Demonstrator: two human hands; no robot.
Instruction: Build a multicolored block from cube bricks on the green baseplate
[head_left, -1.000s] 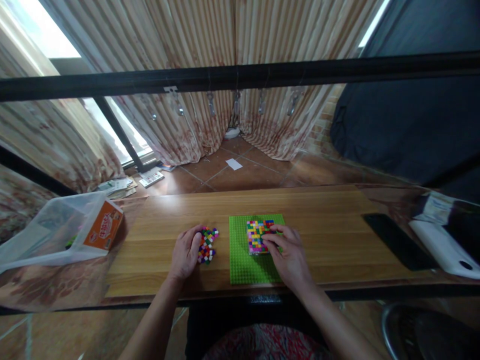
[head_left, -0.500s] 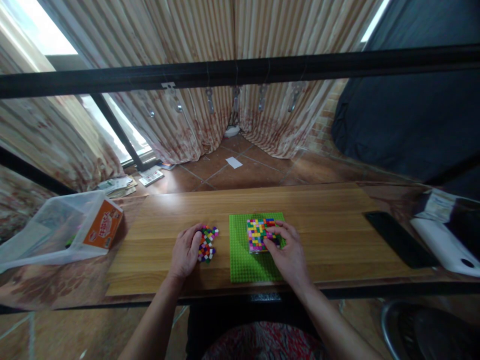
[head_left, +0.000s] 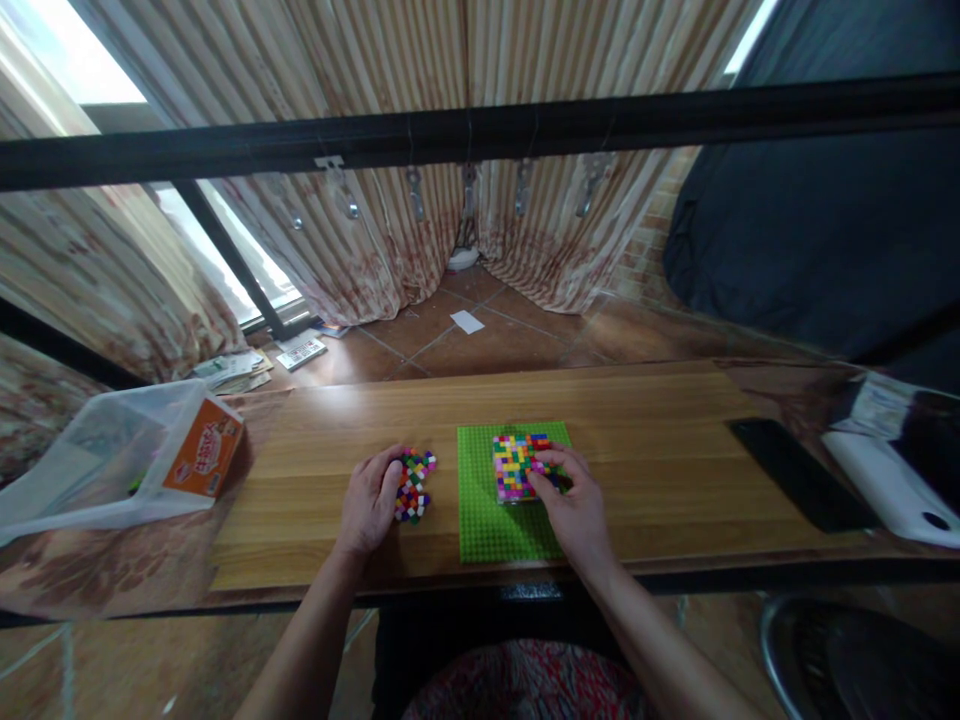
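Note:
A green studded baseplate (head_left: 480, 530) lies on the wooden board, bearing a square block of small multicoloured bricks (head_left: 514, 465). Over the right side of this block, my right hand (head_left: 577, 505) has thumb and forefinger close together in a pinch around a small brick, partly hidden by the fingers. My hand covers part of the block's right edge. To the left, my left hand (head_left: 371, 500) rests on the board with its fingers extended, its thumb side against a pile of loose small bricks (head_left: 412, 487). It grips nothing that I can see.
A clear plastic box (head_left: 112, 510) with an orange label stands at the left. At the right lie a black flat object (head_left: 799, 475) and a white device (head_left: 885, 490). A dark horizontal bar (head_left: 480, 130) with hanging clips crosses beyond the wooden board (head_left: 660, 430).
The view has shifted very slightly. My right thumb and fingers have moved a little over the block, while my left hand stays beside the loose bricks.

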